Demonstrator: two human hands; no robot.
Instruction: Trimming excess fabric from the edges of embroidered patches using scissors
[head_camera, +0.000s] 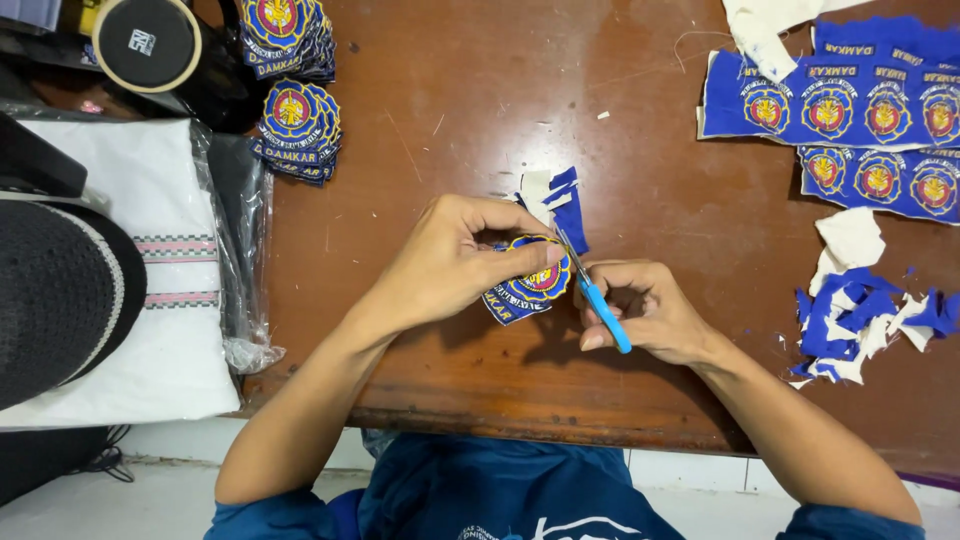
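My left hand (455, 255) pinches a round embroidered patch (528, 287), blue with a yellow and red centre, just above the brown wooden table (620, 120). A ragged strip of blue and white backing cloth (560, 200) still hangs from the patch's top edge. My right hand (650, 312) grips small scissors with blue handles (600, 300); their blades point up-left and meet the patch's right edge. Both hands sit close together near the table's front edge.
Stacks of cut patches (297, 125) lie at the top left beside a round black and cream object (147, 42). Uncut blue patch sheets (850, 110) lie top right, with blue and white scraps (860, 310) below. Folded white cloth in plastic (150, 270) and a black cap (60, 290) sit at left.
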